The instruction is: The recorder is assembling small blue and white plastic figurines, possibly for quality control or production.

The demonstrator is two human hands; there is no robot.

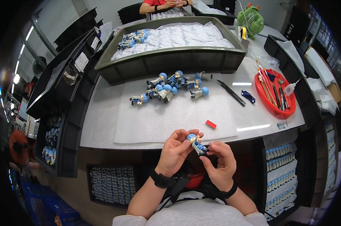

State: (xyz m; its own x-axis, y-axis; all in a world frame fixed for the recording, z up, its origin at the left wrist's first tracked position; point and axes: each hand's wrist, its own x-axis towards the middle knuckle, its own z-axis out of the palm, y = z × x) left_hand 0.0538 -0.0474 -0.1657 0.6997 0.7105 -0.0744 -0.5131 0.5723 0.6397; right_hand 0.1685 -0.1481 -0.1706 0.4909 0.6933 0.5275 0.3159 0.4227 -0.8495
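Note:
Between my two hands, over the table's near edge, is a small blue-haired figurine (197,146) in blue and white, tilted with its head to the left. My left hand (175,150) is closed around its head end, thumb on its front. The fingers and thumb of my right hand (220,162) pinch the dark feet at its lower end. A red block (211,124) lies on the table just beyond my hands. Further back, a loose pile of similar figurines (166,90) rests on a white sheet (140,124), with one figurine (199,93) lying apart on its right.
A large dark tray (170,62) with white padding stands behind the pile. Right of it are black pens (231,93), a dark blue item (248,96) and a red dish (261,92) of brushes. Black crates (67,143) flank the table. Across it, a person (149,7) works near a green fan (250,22).

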